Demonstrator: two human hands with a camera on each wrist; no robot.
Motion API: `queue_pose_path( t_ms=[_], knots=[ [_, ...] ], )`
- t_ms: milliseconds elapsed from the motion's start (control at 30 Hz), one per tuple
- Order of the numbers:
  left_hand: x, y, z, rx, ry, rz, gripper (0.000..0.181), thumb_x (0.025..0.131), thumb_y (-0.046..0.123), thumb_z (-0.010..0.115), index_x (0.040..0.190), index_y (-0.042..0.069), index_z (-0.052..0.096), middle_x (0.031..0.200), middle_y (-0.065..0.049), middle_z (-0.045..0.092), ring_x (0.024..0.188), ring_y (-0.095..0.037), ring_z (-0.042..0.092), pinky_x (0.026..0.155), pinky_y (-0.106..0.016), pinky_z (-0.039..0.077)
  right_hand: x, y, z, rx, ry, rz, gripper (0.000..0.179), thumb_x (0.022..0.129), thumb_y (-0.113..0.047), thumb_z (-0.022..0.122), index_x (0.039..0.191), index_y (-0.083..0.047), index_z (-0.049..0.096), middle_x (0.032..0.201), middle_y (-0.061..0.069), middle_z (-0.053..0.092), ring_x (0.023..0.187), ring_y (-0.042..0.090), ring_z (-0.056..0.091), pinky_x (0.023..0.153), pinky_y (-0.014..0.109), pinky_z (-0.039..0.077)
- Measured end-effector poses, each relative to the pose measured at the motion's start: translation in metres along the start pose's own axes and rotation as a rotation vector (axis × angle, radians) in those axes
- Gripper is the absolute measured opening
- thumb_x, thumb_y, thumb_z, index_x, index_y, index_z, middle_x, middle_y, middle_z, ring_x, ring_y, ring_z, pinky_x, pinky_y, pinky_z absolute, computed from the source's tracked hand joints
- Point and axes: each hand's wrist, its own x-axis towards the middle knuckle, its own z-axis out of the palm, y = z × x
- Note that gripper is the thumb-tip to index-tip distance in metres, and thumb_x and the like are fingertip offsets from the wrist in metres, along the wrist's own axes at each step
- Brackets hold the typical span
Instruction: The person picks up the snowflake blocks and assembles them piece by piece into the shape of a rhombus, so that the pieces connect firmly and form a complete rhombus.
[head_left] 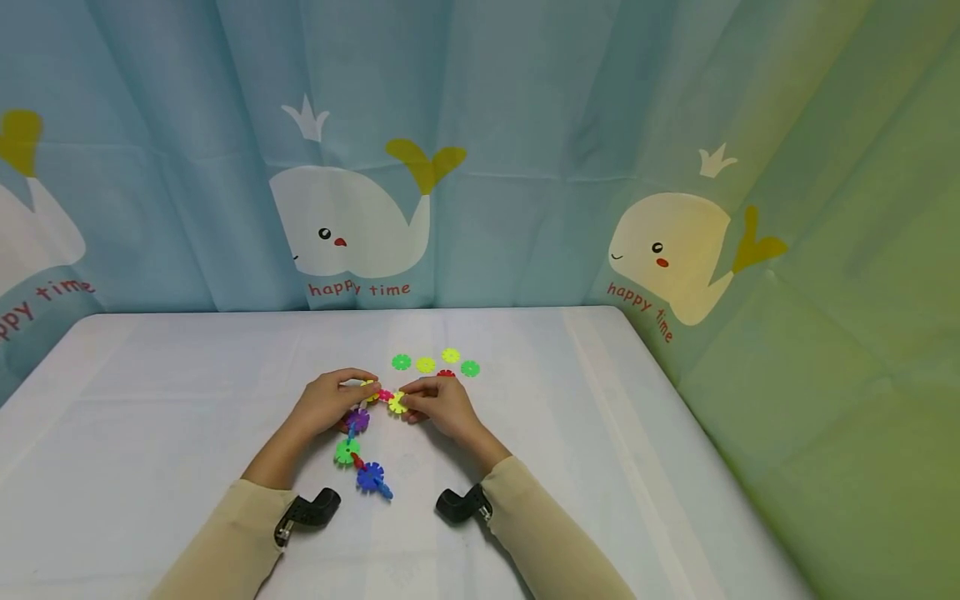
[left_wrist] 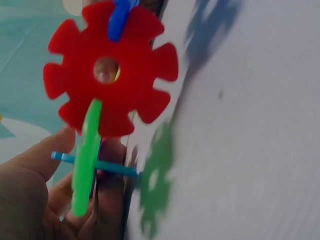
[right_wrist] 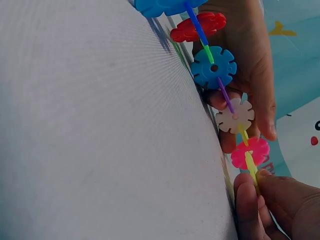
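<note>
A chain of notched plastic snowflake discs, slotted edge to edge, curves between both hands. Down its near part run a purple disc (head_left: 358, 422), a green disc (head_left: 345, 452) and a blue disc (head_left: 369, 477). My left hand (head_left: 327, 403) holds the chain near its far bend, thumb and fingers around it. My right hand (head_left: 445, 407) pinches the yellow disc (head_left: 397, 405) at the chain's end, joined to a pink disc (right_wrist: 241, 158). Beyond the pink one, the right wrist view shows a whitish disc (right_wrist: 228, 121). A red disc (left_wrist: 137, 95) fills much of the left wrist view.
Loose discs lie just beyond the hands: a green disc (head_left: 401, 362), a yellow disc (head_left: 425, 365), another yellow disc (head_left: 451, 355), a green one and a partly hidden red one. The white table (head_left: 187, 383) ends at a whale-printed curtain (head_left: 510, 242).
</note>
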Motion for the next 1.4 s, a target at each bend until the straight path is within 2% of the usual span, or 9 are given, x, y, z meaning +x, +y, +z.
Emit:
queue_pose_path(
  t_ms=[133,333,433,500,567,900,1400],
  knots=[
    [0.000,0.002,0.001,0.056,0.022,-0.019,0.052,0.091,0.050,0.064,0.127,0.012,0.065,0.118,-0.016,0.065,0.073,-0.018,0.053,0.059,-0.028,0.039,0.008,0.014,-0.001,0.004,-0.002,-0.002,0.020,0.091,0.003,0.065,0.108,0.013,0.068,0.095,0.031,0.070,0.069,0.023,0.071,0.071,0.040,0.060],
    [0.001,0.001,0.002,0.066,0.005,-0.002,0.051,0.092,0.048,0.063,0.128,0.013,0.066,0.123,-0.017,0.064,0.078,-0.021,0.055,0.063,-0.031,0.042,0.015,0.028,0.000,0.020,0.019,-0.001,0.020,0.091,-0.001,0.067,0.108,0.009,0.071,0.094,0.027,0.072,0.065,0.013,0.069,0.068,0.034,0.060],
    [0.000,0.001,0.002,0.066,-0.007,0.019,0.048,0.094,0.046,0.062,0.128,0.013,0.066,0.130,-0.019,0.061,0.099,-0.031,0.060,0.080,-0.044,0.050,0.015,0.030,0.001,0.025,0.027,0.001,0.019,0.090,0.000,0.068,0.107,0.008,0.071,0.093,0.024,0.072,0.062,0.008,0.066,0.066,0.030,0.060],
    [-0.001,0.002,0.003,0.062,-0.013,0.025,0.047,0.094,0.045,0.061,0.128,0.013,0.066,0.136,-0.021,0.058,0.115,-0.037,0.056,0.094,-0.054,0.047,0.015,0.029,0.001,0.026,0.028,0.005,0.019,0.090,0.000,0.068,0.106,0.009,0.071,0.092,0.023,0.073,0.061,0.008,0.066,0.065,0.029,0.060],
    [-0.002,0.002,0.003,0.056,-0.018,0.028,0.047,0.095,0.044,0.061,0.128,0.012,0.066,0.138,-0.021,0.056,0.125,-0.039,0.051,0.101,-0.060,0.042,0.015,0.030,0.001,0.030,0.027,0.005,0.019,0.089,0.001,0.068,0.106,0.009,0.071,0.091,0.023,0.073,0.061,0.007,0.065,0.065,0.029,0.060],
    [-0.003,0.003,0.003,0.024,-0.046,0.058,0.045,0.096,0.042,0.061,0.131,0.013,0.065,0.138,-0.020,0.057,0.132,-0.041,0.046,0.107,-0.061,0.035,0.017,0.030,-0.001,0.060,0.008,0.034,0.019,0.089,0.003,0.068,0.106,0.010,0.071,0.091,0.021,0.073,0.060,0.008,0.066,0.065,0.030,0.060],
    [-0.002,0.002,0.006,0.030,-0.050,0.056,0.045,0.096,0.042,0.061,0.130,0.012,0.065,0.132,-0.019,0.061,0.122,-0.037,0.055,0.103,-0.058,0.041,0.017,0.028,0.001,0.036,0.037,0.030,0.018,0.089,0.002,0.069,0.105,0.010,0.071,0.092,0.021,0.073,0.057,0.007,0.064,0.063,0.027,0.059]
  ],
)
